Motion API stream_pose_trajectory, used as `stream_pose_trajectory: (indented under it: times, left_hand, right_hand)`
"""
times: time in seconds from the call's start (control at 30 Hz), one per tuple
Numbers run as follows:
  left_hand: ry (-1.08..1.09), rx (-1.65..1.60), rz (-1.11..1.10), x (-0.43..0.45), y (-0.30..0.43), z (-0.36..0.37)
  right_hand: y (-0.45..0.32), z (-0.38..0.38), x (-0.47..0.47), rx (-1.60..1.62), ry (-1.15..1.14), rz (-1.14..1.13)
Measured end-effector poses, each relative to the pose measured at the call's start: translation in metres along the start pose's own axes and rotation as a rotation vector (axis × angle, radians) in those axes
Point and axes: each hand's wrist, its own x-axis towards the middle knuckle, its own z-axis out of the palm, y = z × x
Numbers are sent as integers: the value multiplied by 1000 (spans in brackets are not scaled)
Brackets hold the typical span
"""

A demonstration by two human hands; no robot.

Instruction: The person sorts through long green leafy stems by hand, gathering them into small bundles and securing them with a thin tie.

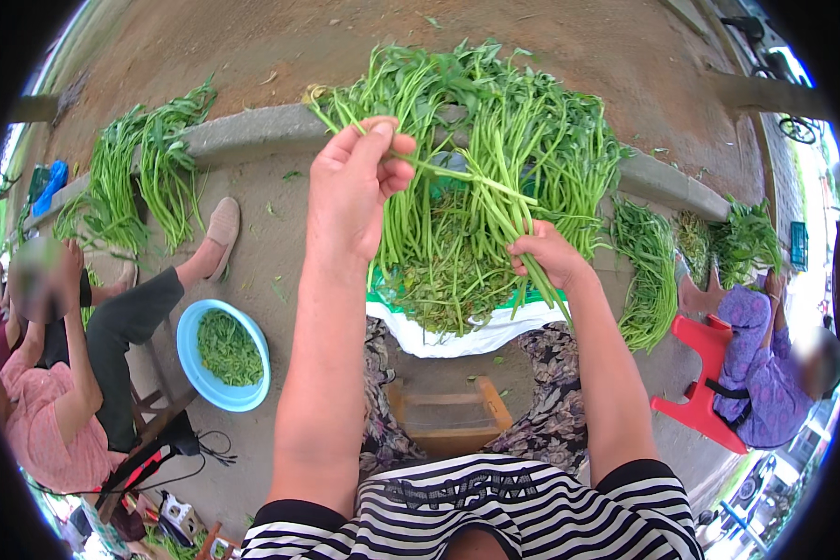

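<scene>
Raised in front of me, my left hand (364, 185) pinches a thin green stem between thumb and fingertips. A yellowed leaf (315, 92) shows just beyond those fingers. My right hand (549, 255), lower and to the right, is closed around a bunch of long green stems (498, 192) that slants up and left. Behind both hands spreads a large heap of long-stemmed leafy greens (574, 133), lying partly over a concrete curb. Closer to my knees, wilted trimmings (441, 294) lie on a white and green plastic sheet (420, 341).
A light blue basin (185, 353) of cut leaves stands at left. More greens (161, 175) hang over the curb (252, 129). One person (56, 427) sits at left, another (763, 392) at right on a red plastic stool (696, 350). A wooden stool (455, 437) is beneath me.
</scene>
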Motion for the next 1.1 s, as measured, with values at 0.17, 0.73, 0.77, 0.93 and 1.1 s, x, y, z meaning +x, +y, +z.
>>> stream_pose_trajectory:
  times: [0.17, 0.73, 0.77, 0.93, 1.1]
  left_hand:
    - [-31, 452, -15, -7, -8, 15]
    - [-58, 1292, 77, 6, -30, 11]
    - [-93, 1160, 4, 4, -32, 15]
    - [-354, 852, -274, -17, -38, 47]
    - [-466, 744, -381, -22, -47, 55]
  right_hand:
    - [-23, 18, -38, -152, 1, -165]
    - [-63, -2, -68, -434, 330, -440]
    - [-66, -2, -70, -267, 350, -435]
    - [-60, 6, -61, 303, 18, -435]
    - [-50, 24, -57, 358, -128, -384]
